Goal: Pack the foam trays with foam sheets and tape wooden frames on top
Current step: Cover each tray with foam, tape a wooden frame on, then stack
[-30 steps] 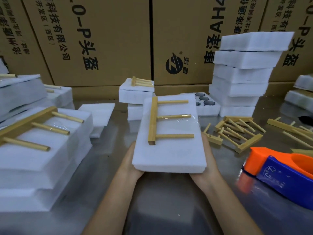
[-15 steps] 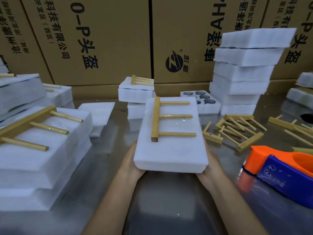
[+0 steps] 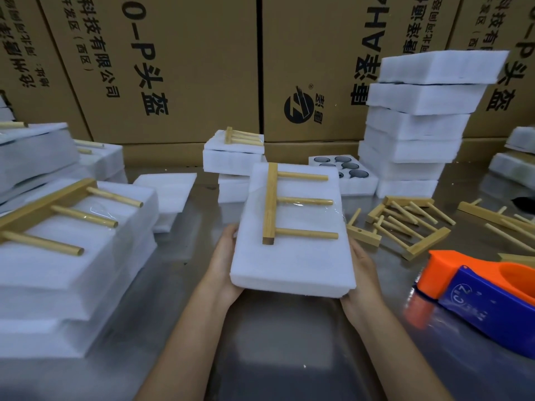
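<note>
I have the packed foam tray (image 3: 292,256) lifted off the worktop (image 3: 275,342), centre of view, one hand on each long side. My left hand (image 3: 224,264) cups the left edge and my right hand (image 3: 360,273) cups the right edge; the fingers of both are under the tray, so I cannot tell how they lie, but both are holding it. A wooden frame (image 3: 289,202) lies taped on its top. Loose frames (image 3: 405,224) lie to the right near the orange and blue tape dispenser (image 3: 486,296). Finished trays (image 3: 66,227) are stacked on the left.
</note>
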`<state>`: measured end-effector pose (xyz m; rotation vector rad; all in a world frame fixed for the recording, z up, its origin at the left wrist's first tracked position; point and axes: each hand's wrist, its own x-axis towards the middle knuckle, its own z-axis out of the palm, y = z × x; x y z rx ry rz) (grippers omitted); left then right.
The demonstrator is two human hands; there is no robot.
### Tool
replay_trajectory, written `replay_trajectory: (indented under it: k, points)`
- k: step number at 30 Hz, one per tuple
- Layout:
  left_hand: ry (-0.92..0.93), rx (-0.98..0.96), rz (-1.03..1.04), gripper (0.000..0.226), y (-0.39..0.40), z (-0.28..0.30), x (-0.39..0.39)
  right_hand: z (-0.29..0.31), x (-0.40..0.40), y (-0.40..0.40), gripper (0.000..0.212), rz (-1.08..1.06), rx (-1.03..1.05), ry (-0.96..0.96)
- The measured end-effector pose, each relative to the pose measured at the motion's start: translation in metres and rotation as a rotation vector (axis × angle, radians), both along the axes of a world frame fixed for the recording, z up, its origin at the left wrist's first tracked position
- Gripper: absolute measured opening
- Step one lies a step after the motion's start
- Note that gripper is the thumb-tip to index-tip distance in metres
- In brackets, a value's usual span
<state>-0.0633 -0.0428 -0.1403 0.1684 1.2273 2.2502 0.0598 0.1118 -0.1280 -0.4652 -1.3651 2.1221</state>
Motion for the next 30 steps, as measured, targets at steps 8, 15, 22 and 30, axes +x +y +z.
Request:
replay_trajectory:
  k: [8,15,22,30]
  points:
    - [0.162,0.006,-0.099,0.044,0.005,0.005,0.002,0.002,0.002,0.008,0.060,0.304,-0.114,0.014]
    - [0.055,0.121,-0.125,0.045,0.010,-0.005,0.002,0.005,0.006,0.008,0.046,0.369,-0.054,0.027]
    - [-0.051,0.294,-0.102,0.057,0.003,-0.004,-0.004,-0.003,0.003,-0.004,0.053,0.284,-0.014,-0.021]
    - [-0.213,0.222,-0.023,0.050,0.004,-0.006,-0.012,0.044,-0.048,0.035,0.030,-0.214,-0.018,-0.037]
